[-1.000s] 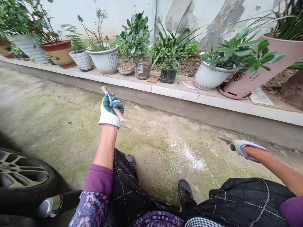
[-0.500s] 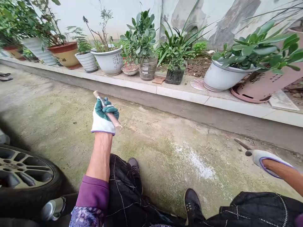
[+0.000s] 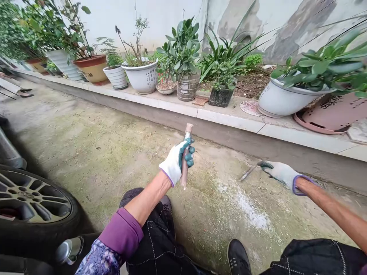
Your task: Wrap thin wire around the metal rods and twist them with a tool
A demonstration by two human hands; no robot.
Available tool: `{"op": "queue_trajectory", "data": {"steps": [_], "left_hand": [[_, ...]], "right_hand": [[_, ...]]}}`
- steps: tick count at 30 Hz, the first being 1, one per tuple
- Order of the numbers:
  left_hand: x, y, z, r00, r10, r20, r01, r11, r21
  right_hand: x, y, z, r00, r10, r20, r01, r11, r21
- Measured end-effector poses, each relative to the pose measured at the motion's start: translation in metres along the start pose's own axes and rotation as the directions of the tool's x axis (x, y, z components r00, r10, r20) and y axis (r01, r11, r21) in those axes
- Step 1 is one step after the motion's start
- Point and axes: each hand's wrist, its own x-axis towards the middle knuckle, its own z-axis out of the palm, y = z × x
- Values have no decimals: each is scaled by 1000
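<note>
On my feed, the stick's point(image 3: 184, 176) middle was hidden in the fist of the left hand point(image 3: 175, 159), its fingers curled round. The right hand point(image 3: 280, 172) gripped a slender tool point(image 3: 248, 173) and covered its near end. A wheel point(image 3: 28, 196) was cut off at my left. I had open ground point(image 3: 123, 152) between wheel and tiled ledge point(image 3: 229, 120). The stick stood tilted above it, short of the ledge, pinkish-brown, with whitish windings below its upper tip.

Single head-worn view, facing forward and down; ground point(image 3: 114, 152) near, ledge point(image 3: 223, 119) beyond.
</note>
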Motion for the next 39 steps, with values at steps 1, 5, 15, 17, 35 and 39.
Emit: {"op": "queue_trajectory", "data": {"steps": [1, 5, 15, 17, 35, 39], "left_hand": [[3, -9, 3, 999, -30, 13, 29, 998, 64], [10, -40, 12, 984, -167, 64, 133, 924, 359], [8, -41, 31, 963, -178, 201, -1, 748, 664], [14, -38, 29, 972, -143, 186, -38, 685, 727], [-9, -30, 48, 863, -380, 333, -173, 397, 901], [-3, -20, 46, 922, -236, 306, -174, 455, 874]], "right_hand": [[3, -9, 4, 999, 19, 43, -22, 997, 78], [-4, -74, 20, 976, -122, 181, 8, 850, 527], [-51, -158, 31, 933, -196, 302, -91, 682, 725], [-58, -159, 24, 949, -108, 296, -119, 747, 654], [-33, -131, -4, 955, -248, 164, 209, 952, 223], [-45, -136, 18, 932, -278, 233, 229, 949, 217]]}}
